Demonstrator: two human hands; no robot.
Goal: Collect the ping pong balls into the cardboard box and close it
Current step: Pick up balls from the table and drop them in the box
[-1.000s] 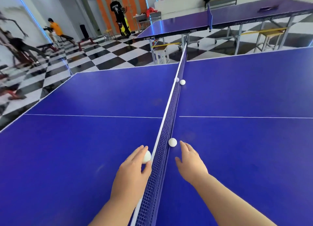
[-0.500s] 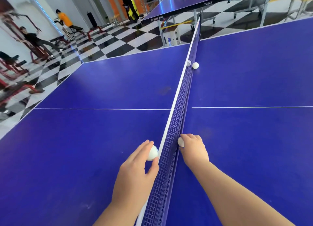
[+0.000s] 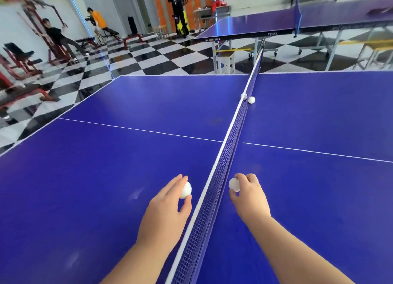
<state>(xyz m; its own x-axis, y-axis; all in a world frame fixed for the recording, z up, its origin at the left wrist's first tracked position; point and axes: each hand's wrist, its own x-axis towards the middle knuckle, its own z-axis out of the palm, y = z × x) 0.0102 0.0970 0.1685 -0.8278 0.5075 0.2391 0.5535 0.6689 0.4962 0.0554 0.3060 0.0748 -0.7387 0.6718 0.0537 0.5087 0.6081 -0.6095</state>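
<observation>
Head view: left hand (image 3: 168,209) pinches a ball (image 3: 186,190) beside the net (image 3: 223,166); right hand (image 3: 249,196) pinches a second ball (image 3: 234,184) across it. Two balls (image 3: 251,100) lie farther along the net.

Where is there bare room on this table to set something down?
Bare: the left half of the table, from the left hand out to the side edge, and its right half beyond the right hand, both sides of the white centre line. Crowded: along the net, flanked by both hands, each holding a ball, with two loose balls farther up.
</observation>
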